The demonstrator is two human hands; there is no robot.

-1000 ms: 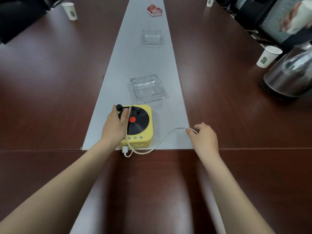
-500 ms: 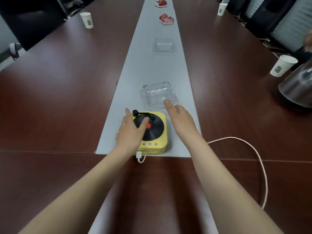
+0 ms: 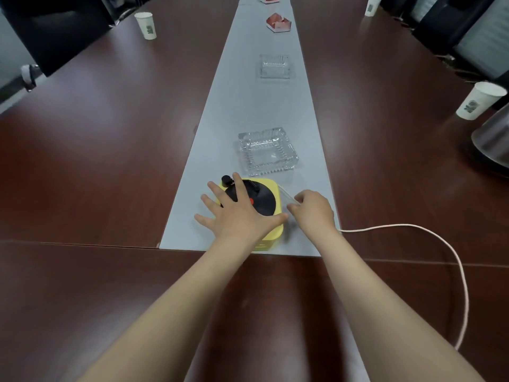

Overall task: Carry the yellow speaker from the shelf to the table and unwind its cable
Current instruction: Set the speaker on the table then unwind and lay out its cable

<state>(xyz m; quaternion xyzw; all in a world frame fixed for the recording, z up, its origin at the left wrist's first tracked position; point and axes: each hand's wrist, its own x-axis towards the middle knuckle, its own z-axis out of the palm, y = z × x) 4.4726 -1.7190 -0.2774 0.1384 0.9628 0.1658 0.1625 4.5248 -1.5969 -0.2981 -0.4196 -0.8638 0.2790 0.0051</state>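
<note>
The left hand (image 3: 239,216) lies flat, fingers spread, on the yellow speaker (image 3: 271,216) on the grey runner (image 3: 248,106); the right hand (image 3: 312,209), just beside its right edge, pinches the cable (image 3: 413,226), which trails off rightward.

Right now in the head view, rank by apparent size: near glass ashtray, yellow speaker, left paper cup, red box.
1. Near glass ashtray and yellow speaker: look alike, and the left hand covers part of the speaker, so no ranking.
2. Red box and left paper cup: similar; both far off, so unsure.
</note>
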